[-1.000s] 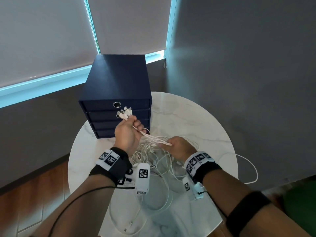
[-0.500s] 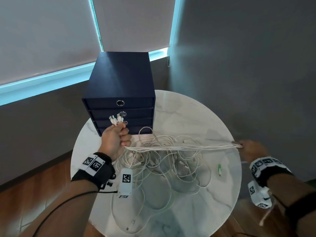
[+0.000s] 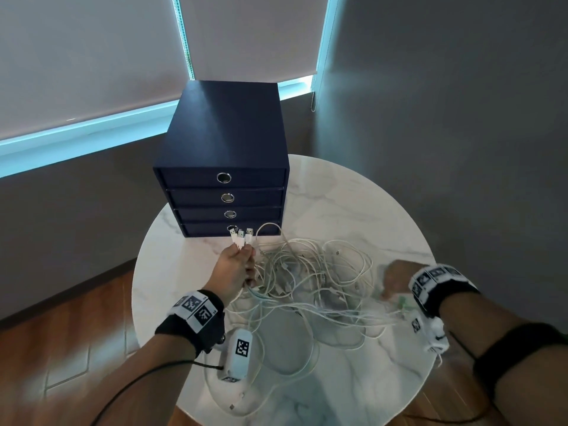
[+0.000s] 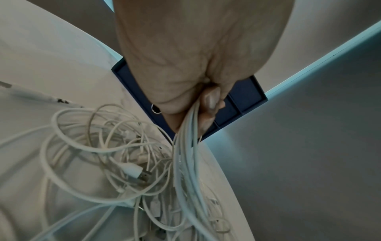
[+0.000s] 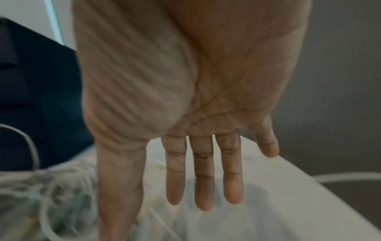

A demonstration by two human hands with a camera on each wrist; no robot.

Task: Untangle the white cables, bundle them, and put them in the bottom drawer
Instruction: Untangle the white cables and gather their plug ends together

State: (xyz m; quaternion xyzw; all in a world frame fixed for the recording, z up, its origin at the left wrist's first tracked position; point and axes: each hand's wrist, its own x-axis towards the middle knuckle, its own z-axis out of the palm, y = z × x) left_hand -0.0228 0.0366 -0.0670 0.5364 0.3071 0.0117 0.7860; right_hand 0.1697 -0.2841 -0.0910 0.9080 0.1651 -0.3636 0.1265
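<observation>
Navy-blue, the four-drawer storage box (image 3: 222, 155) stands at the far left of the round white marble-patterned table (image 3: 353, 204), and all four drawers, each with a metal ring pull, sit flush with the front, so nothing of their insides shows; the bottom drawer (image 3: 209, 231) is shut, with no cable in it. White cables (image 3: 310, 281) lie in a loose tangle of loops on the tabletop in front of the box, trailing toward the near edge. The person's left hand (image 3: 235, 273) is curled tight around a gathered bunch of these cables, and three plug ends (image 3: 242, 237) stick up out of the fist, just before the bottom drawer's ring. The left wrist view adds what the head view hides: the strands run side by side out of the bottom of the fist, pressed under the fingers (image 4: 210, 101), down into the heap, where a white plug with a metal tip (image 4: 137, 172) lies among the coils. In the head view the right hand (image 3: 396, 279) is blurred at the right of the tangle and its grip cannot be read there; the right wrist view shows it with palm flat and fingers (image 5: 203, 176) straight and slightly apart above the table, holding nothing.
</observation>
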